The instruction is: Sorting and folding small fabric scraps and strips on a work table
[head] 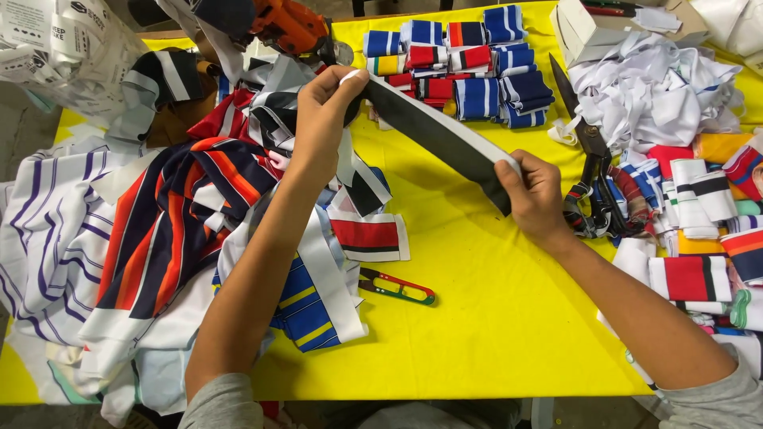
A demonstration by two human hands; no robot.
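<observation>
Black strip of cloth with a white edge (437, 135) hangs stretched above the yellow worktop (477, 318), its long axis slanting from upper left down to lower right. Left hand (326, 111) pinches the upper end, right hand (536, 199) pinches the lower end; both grips are pressed together on it. Big black scissors (592, 171) lie just right of the right hand, small red-and-green snips (396, 287) below. A clear printed plastic bag (56, 48) sits far left, a white box (588, 24) at top right.
</observation>
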